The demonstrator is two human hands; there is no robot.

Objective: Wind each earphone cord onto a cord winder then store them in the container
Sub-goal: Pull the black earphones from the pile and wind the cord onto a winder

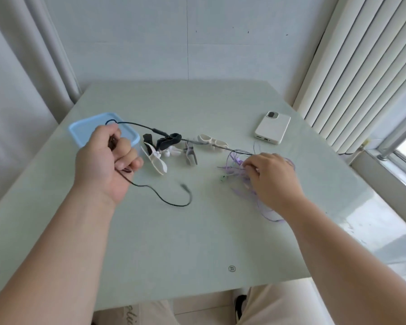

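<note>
Fingers (127,158) of your left hand (103,160) are curling tight round the thin black earphone cord (158,132), just in front of the shallow pale blue plastic container (80,134). One end of that cord is trailing loose on the pale green tabletop (174,242) to the right of your fist. The other is running across the container's near corner and off to the right, over the small heap of white, grey and black plastic cord winders (171,146) lying just beside the container.

Your right hand (272,177), well to the right of the container, is bending its fingers down into the tangled lilac earphone cord (233,160) and seems to be pinching strands there. Whether it is also holding the black cord's far end, I cannot tell.

You are likely separating the two cords, so winding is not yet begun and no wound cord is sitting in the container. Next you are needing the black cord's far end free of the lilac tangle, then one winder from the heap. Draw gently, or the tangle may tighten.
</note>
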